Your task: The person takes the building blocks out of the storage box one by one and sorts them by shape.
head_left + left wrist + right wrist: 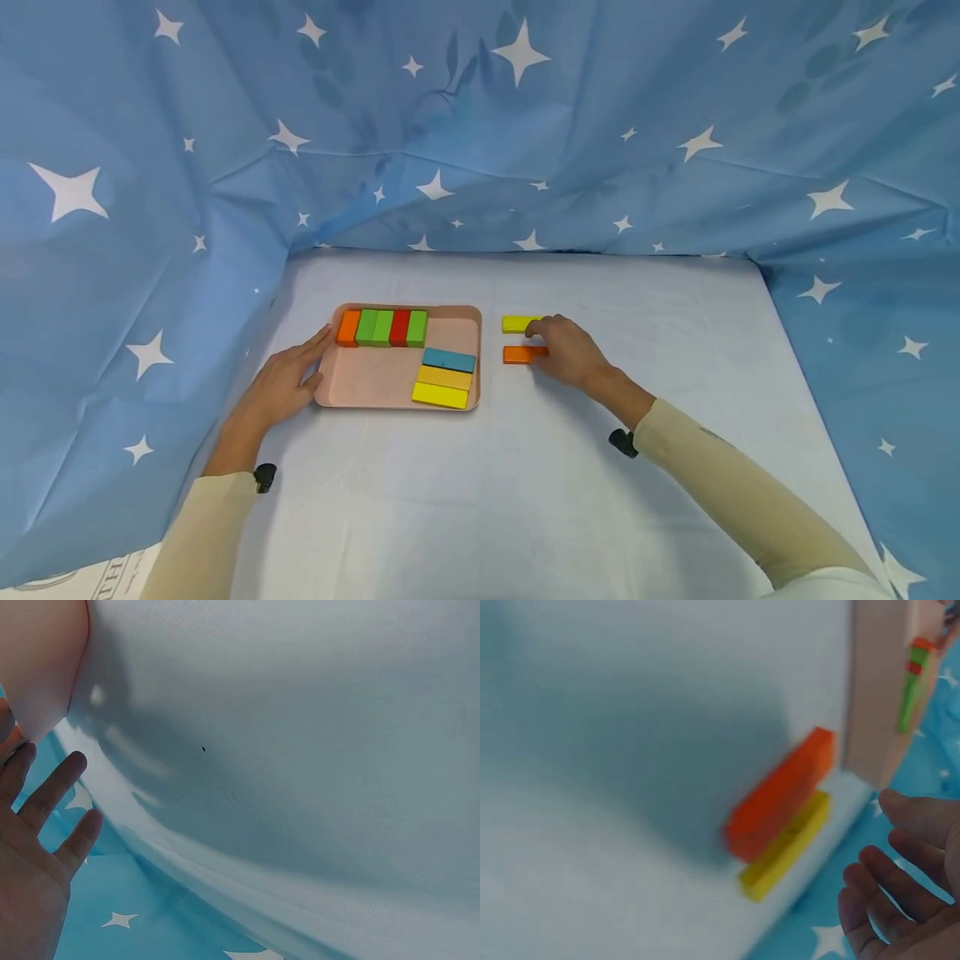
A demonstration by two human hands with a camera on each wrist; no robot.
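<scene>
A shallow pink tray lies on the white-covered table. My left hand rests at its left side, fingers spread and nearly straight, fingertips along the rim. To the tray's right lie a yellow block and an orange block, with my right hand over their right ends. In the right wrist view the fingers of this hand are loosely bent with nothing between them, and both the orange block and the yellow block lie on the cloth.
Along the tray's top left stand an orange block, several green blocks and a red block. A blue block, a light orange block and a yellow block sit at its lower right. Blue star-patterned cloth surrounds the table.
</scene>
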